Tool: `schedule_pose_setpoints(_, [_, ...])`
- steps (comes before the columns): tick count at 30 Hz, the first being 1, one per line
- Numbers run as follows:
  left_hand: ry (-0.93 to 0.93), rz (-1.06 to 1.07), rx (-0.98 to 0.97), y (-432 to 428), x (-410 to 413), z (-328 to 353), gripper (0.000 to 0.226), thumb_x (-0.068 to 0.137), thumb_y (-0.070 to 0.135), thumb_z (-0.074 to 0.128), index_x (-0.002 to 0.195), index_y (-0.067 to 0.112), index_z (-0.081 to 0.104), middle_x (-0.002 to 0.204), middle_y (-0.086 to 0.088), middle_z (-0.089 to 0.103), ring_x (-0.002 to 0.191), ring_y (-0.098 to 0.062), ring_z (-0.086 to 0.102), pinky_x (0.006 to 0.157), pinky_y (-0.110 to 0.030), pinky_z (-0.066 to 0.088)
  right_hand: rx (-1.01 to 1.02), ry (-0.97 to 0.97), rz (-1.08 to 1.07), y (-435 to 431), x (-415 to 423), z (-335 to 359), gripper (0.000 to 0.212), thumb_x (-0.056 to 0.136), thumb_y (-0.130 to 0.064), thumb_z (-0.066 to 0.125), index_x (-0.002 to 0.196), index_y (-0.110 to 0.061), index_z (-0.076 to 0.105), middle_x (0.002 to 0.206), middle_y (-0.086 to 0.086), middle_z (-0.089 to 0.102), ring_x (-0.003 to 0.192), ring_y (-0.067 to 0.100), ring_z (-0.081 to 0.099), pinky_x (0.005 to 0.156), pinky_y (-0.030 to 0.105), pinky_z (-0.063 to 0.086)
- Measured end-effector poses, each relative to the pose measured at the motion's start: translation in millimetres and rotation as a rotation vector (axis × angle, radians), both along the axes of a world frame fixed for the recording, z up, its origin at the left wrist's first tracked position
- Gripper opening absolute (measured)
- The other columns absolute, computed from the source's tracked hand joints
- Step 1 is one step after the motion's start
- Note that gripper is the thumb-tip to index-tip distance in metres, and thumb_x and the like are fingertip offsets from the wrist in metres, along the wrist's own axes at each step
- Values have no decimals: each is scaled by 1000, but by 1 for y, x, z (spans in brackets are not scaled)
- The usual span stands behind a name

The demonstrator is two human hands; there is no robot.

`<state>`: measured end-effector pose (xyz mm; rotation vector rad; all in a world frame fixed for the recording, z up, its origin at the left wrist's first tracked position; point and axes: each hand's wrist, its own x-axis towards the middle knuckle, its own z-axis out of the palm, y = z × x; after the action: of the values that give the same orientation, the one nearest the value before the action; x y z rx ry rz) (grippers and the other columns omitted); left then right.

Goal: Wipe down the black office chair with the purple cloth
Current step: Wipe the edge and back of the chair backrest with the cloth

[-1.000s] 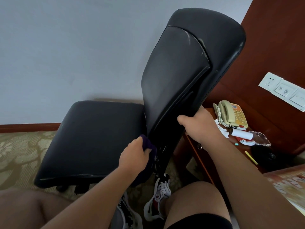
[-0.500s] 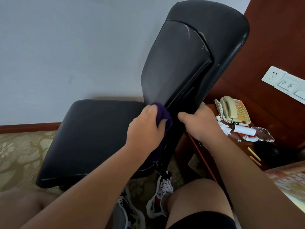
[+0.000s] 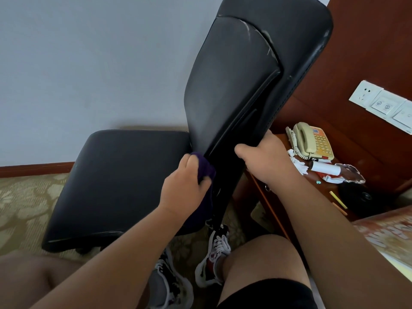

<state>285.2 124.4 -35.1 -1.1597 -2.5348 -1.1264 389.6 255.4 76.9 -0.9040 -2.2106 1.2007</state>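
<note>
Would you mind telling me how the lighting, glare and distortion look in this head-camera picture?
Head view: soft, even light, only faint shadows; pale sheen on the black office chair backrest; wide-angle stretch enlarges the forearms near the bottom edge; left hand, purple cloth and right hand look fairly sharp; patterned fabric at the right edge is smeared.

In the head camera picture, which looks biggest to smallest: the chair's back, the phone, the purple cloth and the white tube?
1. Chair back
2. Phone
3. White tube
Purple cloth: bunched in the left hand and mostly hidden, so I won't rank it against phone or tube.
</note>
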Motion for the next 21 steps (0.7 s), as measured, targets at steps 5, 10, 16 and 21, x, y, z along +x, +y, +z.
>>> schedule_pose_setpoints(5, [-214,36,-91,-15,8,-20,13,92,30,61,90,30,49,92,13,55,74,-12,59,60,-30,46,-6,8,17,1,0,0,21,87,-11,66,105,-16,57,88,-5,60,75,4,57,42,3,36])
schedule_pose_setpoints(10, [-219,-53,108,-2,24,10,11,92,36,66,83,34,60,74,13,63,65,-3,60,59,-26,52,-8,20,9,1,0,-1,21,85,-11,66,105,-11,58,88,0,62,73,7,59,41,7,37])
schedule_pose_setpoints(16, [75,-106,184,20,28,24,28,89,17,72,74,23,49,65,21,37,52,-3,42,52,-17,33,5,23,25,1,2,-2,23,87,-12,66,108,-15,57,90,-7,59,76,4,58,42,6,37])
schedule_pose_setpoints(21, [24,-110,-241,10,26,-30,14,98,28,58,97,15,65,94,4,65,78,-20,64,62,-29,42,-6,40,30,3,1,-4,23,86,-13,67,108,-15,59,92,-7,61,80,6,61,43,5,39])
